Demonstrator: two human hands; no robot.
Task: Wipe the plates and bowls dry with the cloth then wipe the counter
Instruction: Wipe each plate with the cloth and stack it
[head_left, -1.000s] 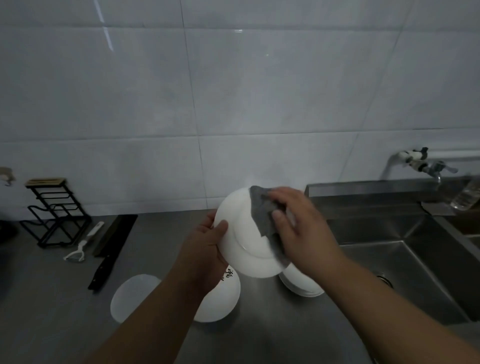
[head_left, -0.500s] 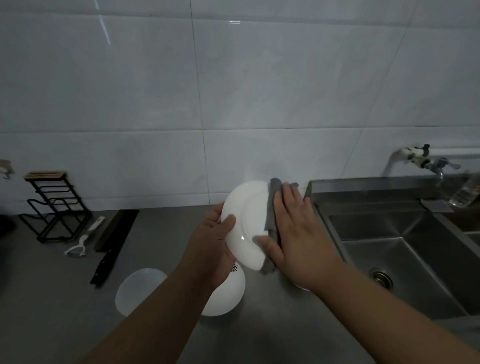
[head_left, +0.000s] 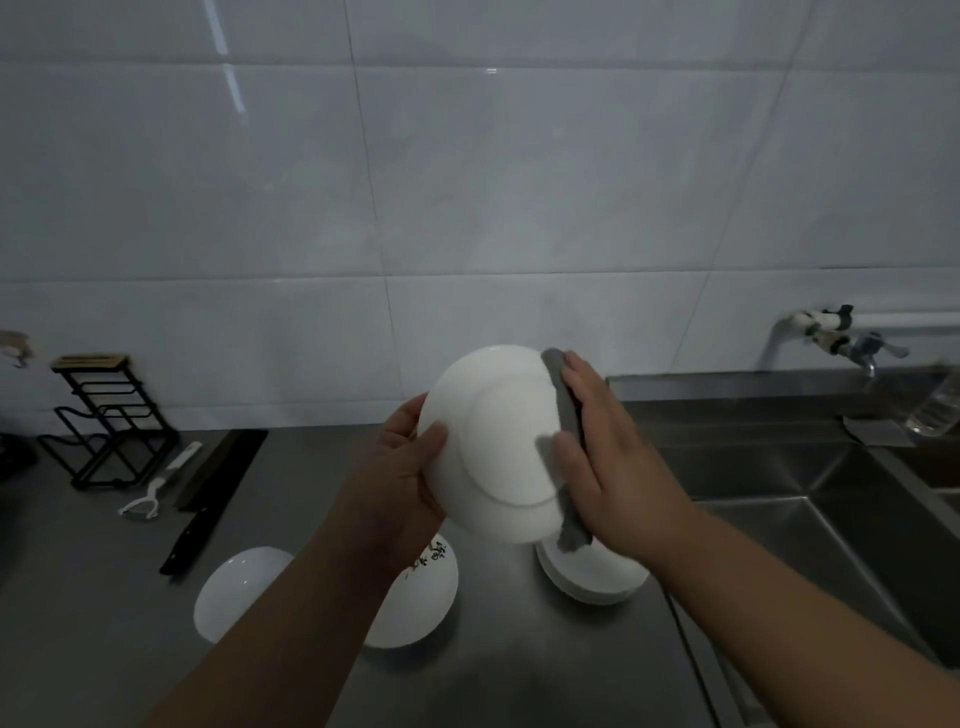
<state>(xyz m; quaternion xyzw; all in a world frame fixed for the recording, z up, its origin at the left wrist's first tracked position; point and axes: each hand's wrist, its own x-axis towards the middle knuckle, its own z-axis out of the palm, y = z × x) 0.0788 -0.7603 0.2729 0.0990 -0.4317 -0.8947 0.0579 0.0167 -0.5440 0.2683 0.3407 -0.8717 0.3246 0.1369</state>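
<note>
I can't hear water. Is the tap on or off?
Off, it seems: no stream shows under the tap above the sink.

glossy white plate (head_left: 498, 441) — matt cloth (head_left: 569, 415), brushed-metal counter (head_left: 519, 675).

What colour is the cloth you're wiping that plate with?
Grey. The cloth shows in the head view, pressed by the right hand against the white plate.

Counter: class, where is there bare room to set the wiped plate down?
Bare counter shows in front of the bowls and plate stack, and between knife and bowls. Crowded beside the rack and peeler.
</note>
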